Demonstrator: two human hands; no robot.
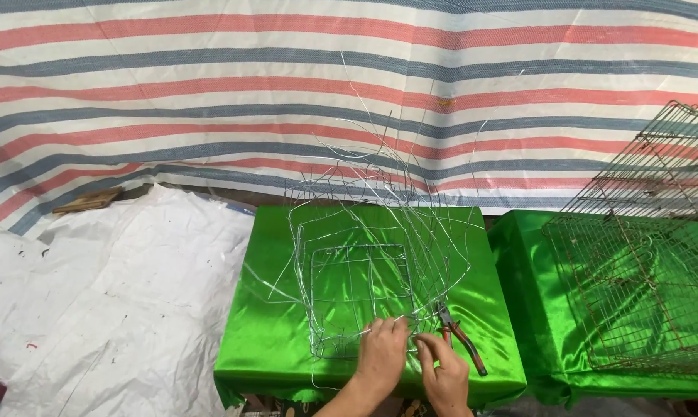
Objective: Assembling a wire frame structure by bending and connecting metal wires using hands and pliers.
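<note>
Head view: we pinch the half-woven wire frame (pixel 360 278) on the green table (pixel 272 340) with left hand (pixel 381 354) and right hand (pixel 441 374); base formed, sides loose; pliers (pixel 461 338) rest alongside.

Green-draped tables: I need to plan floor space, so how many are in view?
2. One green-draped table sits under the hands; a second table stands right of it, running past the frame edge, so more may be hidden.

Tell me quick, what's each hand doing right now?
Left hand: closed, pinching the silver wire frame.
Right hand: closed on the same wire, beside the red-handled pliers.
</note>
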